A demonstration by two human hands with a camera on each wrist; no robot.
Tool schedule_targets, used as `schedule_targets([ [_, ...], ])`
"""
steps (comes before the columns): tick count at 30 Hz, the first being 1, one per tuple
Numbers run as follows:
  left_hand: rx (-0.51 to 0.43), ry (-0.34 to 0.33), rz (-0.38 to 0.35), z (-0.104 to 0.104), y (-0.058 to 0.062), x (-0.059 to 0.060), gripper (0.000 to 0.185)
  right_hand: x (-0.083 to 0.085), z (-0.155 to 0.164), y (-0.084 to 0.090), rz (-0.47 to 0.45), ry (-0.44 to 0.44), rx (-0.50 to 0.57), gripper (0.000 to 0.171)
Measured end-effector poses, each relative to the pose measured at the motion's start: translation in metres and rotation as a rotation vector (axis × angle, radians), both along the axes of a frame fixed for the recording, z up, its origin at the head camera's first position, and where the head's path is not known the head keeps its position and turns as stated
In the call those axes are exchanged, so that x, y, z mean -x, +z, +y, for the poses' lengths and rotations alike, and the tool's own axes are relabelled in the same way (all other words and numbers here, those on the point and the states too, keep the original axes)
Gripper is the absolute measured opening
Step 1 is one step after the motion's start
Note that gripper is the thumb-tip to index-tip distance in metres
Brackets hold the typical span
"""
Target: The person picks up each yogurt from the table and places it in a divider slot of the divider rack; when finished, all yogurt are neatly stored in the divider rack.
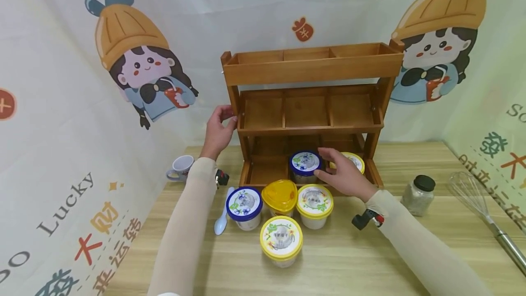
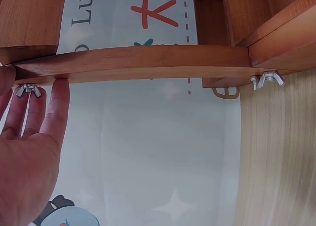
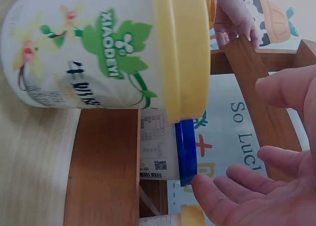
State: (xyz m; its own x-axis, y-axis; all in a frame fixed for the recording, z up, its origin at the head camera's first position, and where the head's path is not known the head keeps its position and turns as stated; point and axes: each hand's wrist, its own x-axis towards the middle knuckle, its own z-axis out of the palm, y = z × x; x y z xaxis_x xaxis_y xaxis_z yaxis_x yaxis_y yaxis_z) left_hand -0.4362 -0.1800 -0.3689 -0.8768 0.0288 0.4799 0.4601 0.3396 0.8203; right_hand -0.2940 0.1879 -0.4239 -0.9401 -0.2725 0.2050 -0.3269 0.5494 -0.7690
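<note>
My left hand (image 1: 219,130) is at the left post of a brown wooden rack (image 1: 312,73). In the left wrist view, its straight fingers touch the post's outer edge (image 2: 148,63) around a wing nut (image 2: 28,90). Over the rack's bottom tier, my right hand (image 1: 347,175) has spread fingers, thumb and fingers apart with nothing held. A blue-lidded tub (image 1: 306,162) stands upright in the middle compartment there, with my right fingertips right at its lid. Beside it, a yellow-lidded tub (image 1: 356,161) is partly hidden behind that hand.
In front of the rack stand a blue-lidded tub (image 1: 244,207), two yellow-lidded tubs (image 1: 315,204) and a yellow-topped container (image 1: 280,195). A light-blue spoon (image 1: 221,224) and a cup (image 1: 182,164) lie left; a black-capped jar (image 1: 419,195) and a whisk (image 1: 489,216) right.
</note>
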Motion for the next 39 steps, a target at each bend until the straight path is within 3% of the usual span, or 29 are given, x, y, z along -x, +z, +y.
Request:
schedule_targets([
  [8, -0.010, 0.000, 0.009, 0.001, 0.000, 0.001, 0.035, -0.012, 0.006, -0.004, 0.018, 0.010, 0.039, 0.059],
  [20, -0.032, -0.010, 0.025, 0.001, -0.002, 0.000, 0.035, -0.025, 0.014, -0.018, 0.047, 0.087, 0.057, 0.053],
  [29, -0.020, -0.003, 0.027, 0.001, 0.000, -0.001, 0.035, -0.039, 0.014, -0.023, -0.018, 0.104, 0.042, 0.057],
  [39, -0.013, 0.001, 0.026, 0.001, 0.000, 0.000, 0.035, -0.044, 0.016, -0.039, 0.019, 0.139, 0.025, 0.061],
])
